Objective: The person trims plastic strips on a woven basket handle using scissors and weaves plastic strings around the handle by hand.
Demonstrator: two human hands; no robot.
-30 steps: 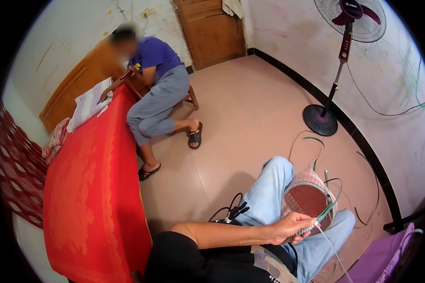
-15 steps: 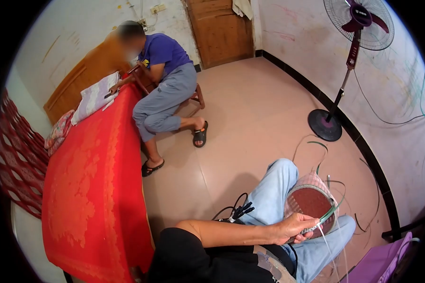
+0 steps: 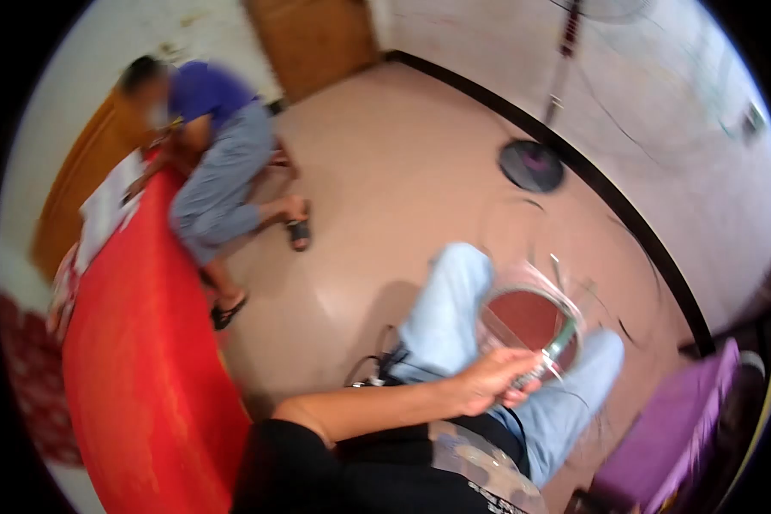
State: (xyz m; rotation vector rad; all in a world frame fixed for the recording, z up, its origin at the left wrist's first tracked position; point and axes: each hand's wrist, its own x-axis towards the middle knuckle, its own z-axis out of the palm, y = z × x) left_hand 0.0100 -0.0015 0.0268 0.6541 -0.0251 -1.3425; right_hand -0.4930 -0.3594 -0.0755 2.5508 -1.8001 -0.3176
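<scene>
My left hand (image 3: 499, 377) is closed, its fingers wrapped round the near edge of a round basket-like piece (image 3: 529, 319). This piece has a dark reddish inside, a pale rim and thin pinkish sides, and it sits between my knees. Beside my fingertips, a bundle of green strips (image 3: 560, 341) lies along the rim, with a short white end sticking out near it. Motion blur smears the finer weave. My right hand is out of view.
A person (image 3: 218, 146) sits by the red-covered bed (image 3: 154, 343) at the left. A fan base (image 3: 531, 166) stands near the wall. Loose thin strips (image 3: 627, 329) lie on the floor beyond my knees. A purple panel-like object (image 3: 672, 428) is at lower right.
My view has swung, so the room sits further left and higher in the picture. My left hand keeps its grip on the rim. The long white strands below it no longer show clearly.
</scene>
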